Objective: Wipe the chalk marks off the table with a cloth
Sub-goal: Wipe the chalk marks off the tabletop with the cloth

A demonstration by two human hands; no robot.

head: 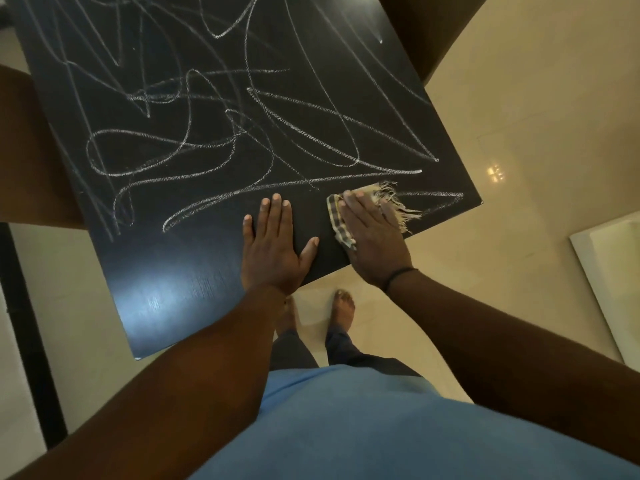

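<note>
Two flat hands on table [173, 289]; cloth [367, 209] under spread right hand [372, 239], left hand [272, 247] beside

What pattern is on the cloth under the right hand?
A dark-and-cream check with a frayed fringe, on the cloth in the head view.

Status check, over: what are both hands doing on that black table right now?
Left hand flat on black table. Right hand pressing frayed checked cloth. White chalk scribbles mostly unwiped. Nothing in the way.
</note>
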